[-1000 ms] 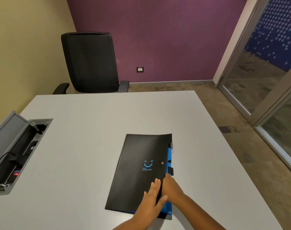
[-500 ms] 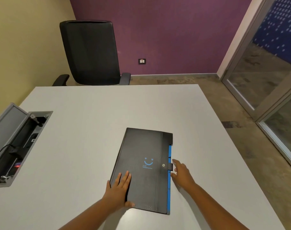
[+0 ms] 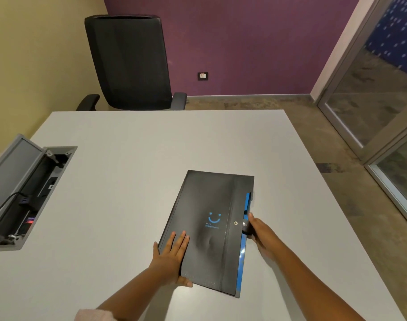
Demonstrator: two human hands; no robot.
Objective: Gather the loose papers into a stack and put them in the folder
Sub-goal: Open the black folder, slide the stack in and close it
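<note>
A black folder (image 3: 209,205) with a blue smile logo lies closed on the grey table, a blue inner edge showing along its right side. My left hand (image 3: 172,256) rests flat on the folder's near left corner, fingers spread, thumb under the near edge. My right hand (image 3: 259,232) is at the folder's right edge, fingers pinching the black closure tab (image 3: 245,227) beside the snap button. No loose papers are visible; any inside the folder are hidden.
The grey table (image 3: 128,170) runs to a right edge over bare floor. An open cable box (image 3: 33,193) with a raised lid sits at the left edge. A black office chair (image 3: 130,63) stands behind the far side. Glass doors are at the right.
The folder cover has come down flat. My left hand shifted from the middle to the near left corner, and my right hand moved to the right edge and took hold of the tab.
</note>
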